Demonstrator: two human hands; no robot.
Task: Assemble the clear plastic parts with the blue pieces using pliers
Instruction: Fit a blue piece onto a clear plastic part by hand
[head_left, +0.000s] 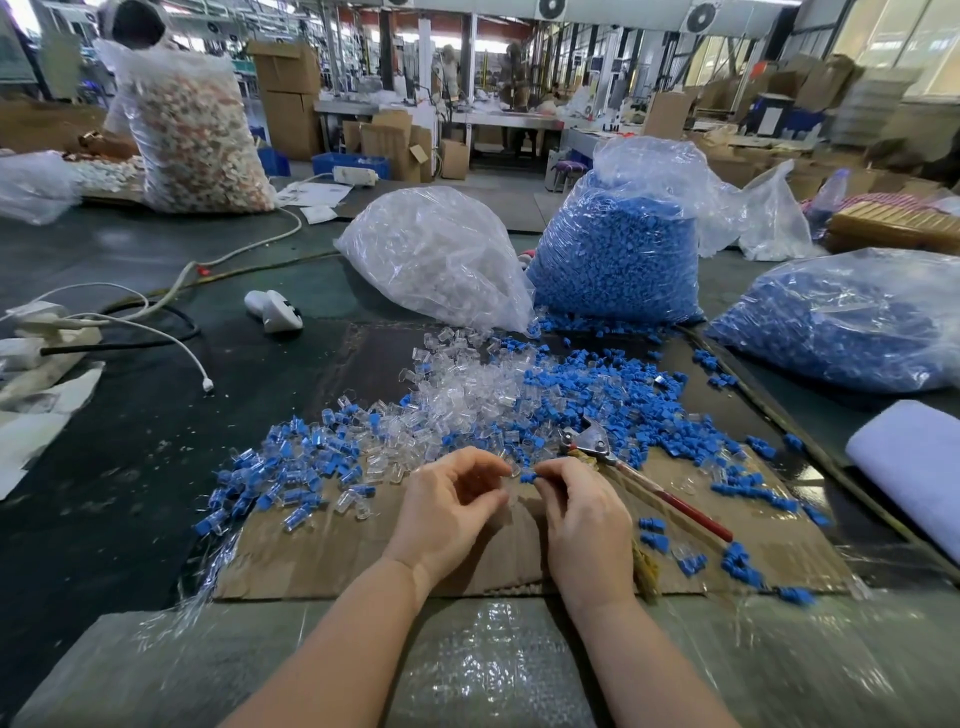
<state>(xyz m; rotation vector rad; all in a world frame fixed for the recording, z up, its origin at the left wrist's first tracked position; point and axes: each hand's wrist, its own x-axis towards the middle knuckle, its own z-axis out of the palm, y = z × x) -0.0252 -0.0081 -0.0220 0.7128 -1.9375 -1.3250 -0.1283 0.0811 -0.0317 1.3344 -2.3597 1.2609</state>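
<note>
Head view: left hand, fingers curled, pinching a clear plastic part at its fingertips; right hand pinching a blue piece just beside it, both above the cardboard sheet; pliers, red-handled, lying on the cardboard behind the right hand; mixed pile of clear and blue parts beyond; bags of clear parts and blue pieces behind.

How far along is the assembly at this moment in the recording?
Done: a spread of joined clear-and-blue units lies left on the cardboard. In hand: the right hand pinches a blue piece, the left hand seems to hold a clear part, not yet joined; the pliers lie untouched. Left: loose piles and full bags of clear parts and blue pieces.
</note>
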